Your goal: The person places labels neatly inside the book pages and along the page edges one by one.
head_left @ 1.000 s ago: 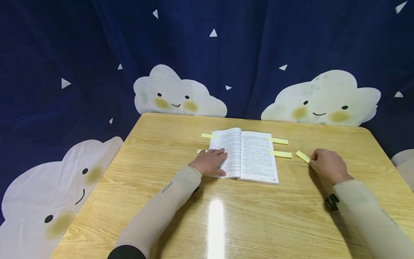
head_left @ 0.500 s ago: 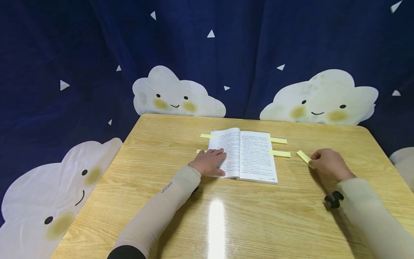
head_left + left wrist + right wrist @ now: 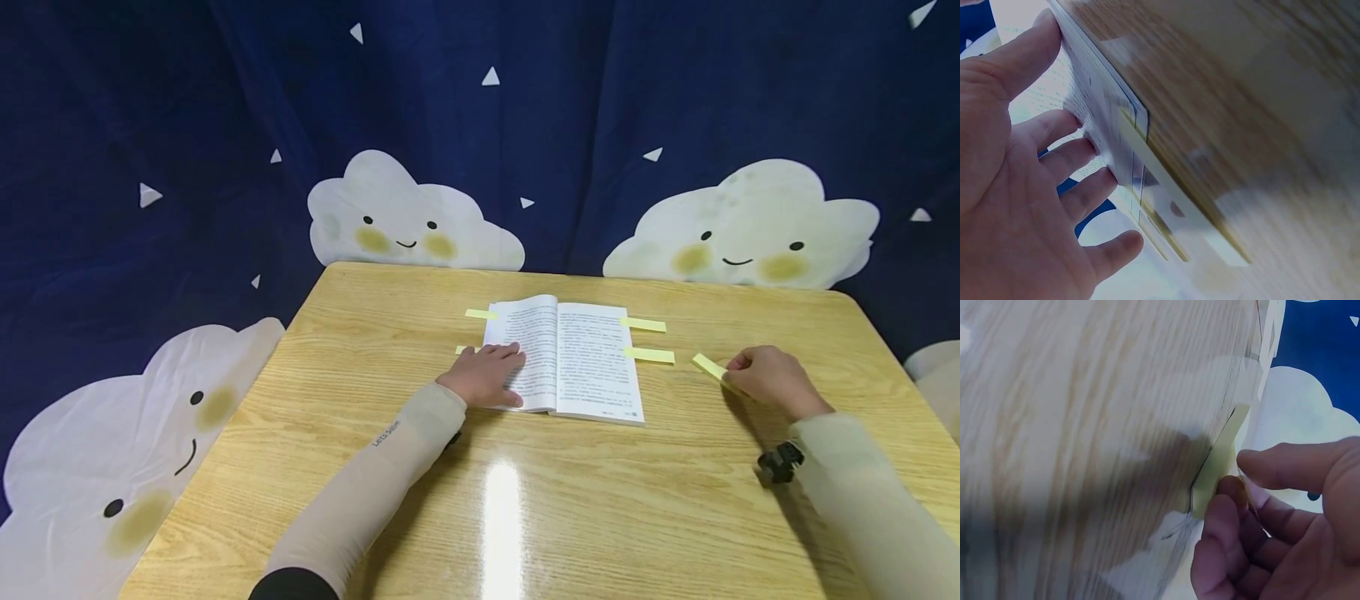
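An open book (image 3: 596, 358) lies on the table, text on both pages. My left hand (image 3: 483, 377) rests with spread fingers on the lower part of its left page; in the left wrist view, the fingers (image 3: 1088, 200) lie over the page edge. Yellow sticky strips jut out from the book: one at the upper left (image 3: 480, 314), one partly behind the left hand, and an upper right strip (image 3: 645, 325) above a lower right strip (image 3: 651, 356). Right of the book, my right hand (image 3: 772, 382) pinches a yellow sticky strip (image 3: 1219, 465) between thumb and fingers, close over the table.
The wooden table (image 3: 360, 333) reaches back to a dark blue curtain (image 3: 570, 125) printed with white clouds and triangles. Light glares off the table front. Both forearms wear pale sleeves, and a small black device (image 3: 780, 462) sits at the right wrist.
The right hand and its sticky strip have shifted slightly to the right, away from the book, and its curled fingers have loosened into a pinch. The left hand stays on the page.
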`<state>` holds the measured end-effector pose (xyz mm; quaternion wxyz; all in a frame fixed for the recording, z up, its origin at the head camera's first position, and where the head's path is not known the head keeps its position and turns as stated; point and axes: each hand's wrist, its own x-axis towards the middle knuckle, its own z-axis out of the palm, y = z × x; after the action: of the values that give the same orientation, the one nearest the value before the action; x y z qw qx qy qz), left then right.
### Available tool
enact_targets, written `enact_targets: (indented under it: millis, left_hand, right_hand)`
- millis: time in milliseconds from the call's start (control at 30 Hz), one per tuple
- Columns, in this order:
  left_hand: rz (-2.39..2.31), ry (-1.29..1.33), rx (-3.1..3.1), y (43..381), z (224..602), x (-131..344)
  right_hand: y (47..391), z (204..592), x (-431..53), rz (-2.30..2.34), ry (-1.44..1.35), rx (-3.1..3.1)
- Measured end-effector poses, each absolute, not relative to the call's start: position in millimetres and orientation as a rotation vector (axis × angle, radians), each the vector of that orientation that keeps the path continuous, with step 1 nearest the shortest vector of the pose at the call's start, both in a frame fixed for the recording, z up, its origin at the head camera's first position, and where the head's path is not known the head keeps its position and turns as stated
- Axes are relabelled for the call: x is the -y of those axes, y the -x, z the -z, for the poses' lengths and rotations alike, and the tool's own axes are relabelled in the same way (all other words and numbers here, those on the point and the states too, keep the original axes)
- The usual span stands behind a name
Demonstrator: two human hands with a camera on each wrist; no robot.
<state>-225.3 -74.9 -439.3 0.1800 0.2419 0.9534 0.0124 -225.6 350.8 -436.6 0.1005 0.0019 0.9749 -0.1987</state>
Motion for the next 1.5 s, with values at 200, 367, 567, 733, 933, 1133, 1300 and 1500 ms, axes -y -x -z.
enact_targets:
  millis: [200, 367, 567, 733, 933, 1133, 1300, 1500]
  left_hand:
    - [-0.041, -0.686, -2.695, 225, 439, 75]
    - [-0.054, -0.687, -2.693, 225, 439, 75]
    - [-0.055, -0.688, -2.69, 225, 440, 75]
    - [-0.051, -0.691, -2.69, 225, 439, 75]
    - [-0.061, -0.696, -2.687, 225, 439, 75]
    - [-0.051, -0.698, -2.694, 225, 437, 74]
    - [-0.044, -0.698, -2.693, 226, 438, 75]
    - [-0.045, -0.686, -2.691, 226, 438, 74]
  right_hand:
    - [228, 436, -346, 0.571, -0.045, -2.897]
    - [231, 433, -342, 0.588, -0.082, -2.877]
    - [235, 431, -340, 0.652, -0.047, -2.804]
    - [239, 431, -338, 0.682, -0.007, -2.765]
    - [242, 436, -335, 0.689, -0.012, -2.766]
    - [242, 436, -336, 0.642, -0.009, -2.788]
    - [239, 434, -337, 0.609, 0.03, -2.797]
    - [238, 433, -340, 0.599, 0.05, -2.805]
